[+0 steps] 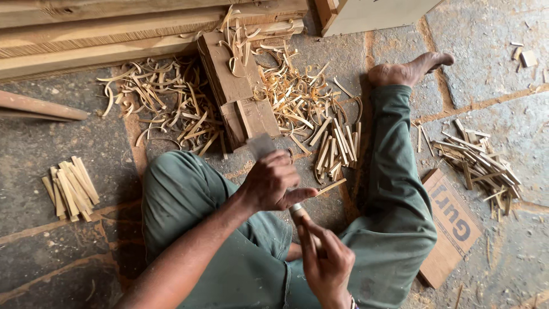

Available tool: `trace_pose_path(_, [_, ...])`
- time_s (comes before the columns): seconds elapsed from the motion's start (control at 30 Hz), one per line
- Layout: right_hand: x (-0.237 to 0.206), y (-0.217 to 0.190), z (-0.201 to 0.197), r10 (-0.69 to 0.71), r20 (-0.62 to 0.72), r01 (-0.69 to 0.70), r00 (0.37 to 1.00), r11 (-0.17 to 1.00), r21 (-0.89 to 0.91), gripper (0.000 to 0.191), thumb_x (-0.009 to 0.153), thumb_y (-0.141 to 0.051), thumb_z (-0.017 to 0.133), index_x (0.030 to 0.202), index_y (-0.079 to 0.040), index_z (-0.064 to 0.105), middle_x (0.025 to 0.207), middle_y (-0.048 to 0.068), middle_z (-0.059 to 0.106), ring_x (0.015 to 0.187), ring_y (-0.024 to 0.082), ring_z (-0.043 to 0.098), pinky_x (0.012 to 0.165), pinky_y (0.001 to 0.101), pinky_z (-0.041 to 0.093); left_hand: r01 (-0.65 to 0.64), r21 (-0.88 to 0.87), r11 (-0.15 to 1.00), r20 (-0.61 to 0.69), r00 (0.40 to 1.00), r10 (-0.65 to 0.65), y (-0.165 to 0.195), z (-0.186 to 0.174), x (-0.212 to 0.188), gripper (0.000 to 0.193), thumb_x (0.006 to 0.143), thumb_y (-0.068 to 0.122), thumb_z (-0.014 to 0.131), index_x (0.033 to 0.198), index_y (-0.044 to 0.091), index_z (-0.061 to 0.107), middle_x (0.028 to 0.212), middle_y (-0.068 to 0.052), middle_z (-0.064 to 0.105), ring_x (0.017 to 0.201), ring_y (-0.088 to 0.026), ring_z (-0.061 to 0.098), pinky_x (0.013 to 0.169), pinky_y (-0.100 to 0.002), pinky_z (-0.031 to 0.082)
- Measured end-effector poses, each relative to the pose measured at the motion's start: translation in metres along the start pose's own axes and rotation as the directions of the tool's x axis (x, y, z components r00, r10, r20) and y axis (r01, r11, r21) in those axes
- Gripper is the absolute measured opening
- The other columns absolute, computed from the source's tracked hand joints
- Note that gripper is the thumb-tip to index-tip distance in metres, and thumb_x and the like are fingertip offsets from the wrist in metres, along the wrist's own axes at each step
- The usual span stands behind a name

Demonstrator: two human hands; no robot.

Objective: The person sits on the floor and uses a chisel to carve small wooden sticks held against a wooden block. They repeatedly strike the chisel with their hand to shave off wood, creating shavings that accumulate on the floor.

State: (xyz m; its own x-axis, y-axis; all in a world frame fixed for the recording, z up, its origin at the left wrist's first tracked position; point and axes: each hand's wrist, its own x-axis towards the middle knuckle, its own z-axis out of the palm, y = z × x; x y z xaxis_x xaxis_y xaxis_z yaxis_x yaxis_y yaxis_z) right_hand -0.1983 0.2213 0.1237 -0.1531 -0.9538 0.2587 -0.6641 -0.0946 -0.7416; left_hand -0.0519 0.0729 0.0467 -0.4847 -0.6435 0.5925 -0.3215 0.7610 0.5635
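Note:
I sit on a stone floor with my legs in green trousers. My left hand [271,183] pinches a thin wooden stick [331,186] that points right. My right hand [326,260], lower and nearer to me, grips the handle of a knife [296,209] with a metal collar. Its flat grey blade [262,145] shows above my left hand, with the middle of the knife hidden behind that hand. Just beyond the blade lies a dark wooden block [240,97]. How the stick meets the blade is hidden.
Curled shavings [166,103] ring the block. Piles of cut sticks lie at left [71,189], centre [337,149] and right [474,160]. A cardboard piece [452,226] lies by my right leg, my bare foot [409,71] beyond. Planks [114,34] line the top.

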Motion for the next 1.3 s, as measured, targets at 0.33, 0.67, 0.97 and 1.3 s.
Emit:
trace_pose_path(0.33, [-0.011, -0.003, 0.007, 0.131, 0.042, -0.128, 0.99, 0.99, -0.059, 0.021, 0.086, -0.006, 0.079, 0.107, -0.003, 0.078, 0.068, 0.005, 0.072, 0.041, 0.003, 0.045, 0.041, 0.0238, 0.036, 0.031, -0.057, 0.998, -0.017, 0.999, -0.032, -0.001, 0.003, -0.011, 0.068, 0.103, 0.056, 0.058, 0.053, 0.011, 0.049, 0.051, -0.005, 0.048, 0.052, -0.022, 0.049, 0.061, -0.042, 0.045])
trace_pose_path(0.67, [-0.003, -0.013, 0.003, 0.255, 0.184, -0.257, 0.949, 0.966, -0.013, 0.017, 0.088, -0.005, 0.075, 0.105, 0.001, 0.076, 0.073, 0.011, 0.074, 0.046, 0.004, 0.056, 0.039, 0.0241, 0.041, 0.15, -0.052, 0.987, 0.194, 0.971, -0.138, -0.004, 0.001, -0.011, 0.073, 0.095, 0.074, 0.045, 0.06, 0.012, 0.061, 0.055, -0.005, 0.057, 0.057, -0.021, 0.056, 0.074, -0.043, 0.052])
trace_pose_path(0.97, [-0.008, -0.02, 0.028, 0.148, 0.104, -0.151, 0.984, 0.988, 0.022, 0.009, 0.09, -0.002, 0.071, 0.098, 0.002, 0.072, 0.077, 0.01, 0.073, 0.047, 0.006, 0.06, 0.041, 0.0242, 0.043, 0.12, 0.055, 0.991, 0.438, 0.889, -0.132, -0.019, -0.004, -0.008, 0.06, 0.086, 0.055, 0.056, 0.118, 0.009, 0.075, 0.138, -0.015, 0.066, 0.138, -0.033, 0.054, 0.123, -0.054, 0.03])
trace_pose_path(1.3, [0.034, 0.016, 0.075, 0.025, 0.135, -0.016, 0.991, 0.998, -0.067, 0.005, 0.094, -0.004, 0.071, 0.099, -0.005, 0.072, 0.051, 0.008, 0.056, 0.038, 0.011, 0.048, 0.037, 0.0307, 0.032, 0.021, 0.273, 0.962, 0.438, 0.888, -0.143, -0.09, 0.001, 0.016, 0.066, 0.08, 0.045, 0.058, 0.138, 0.014, 0.063, 0.155, -0.011, 0.047, 0.148, -0.029, 0.041, 0.125, -0.059, 0.018])
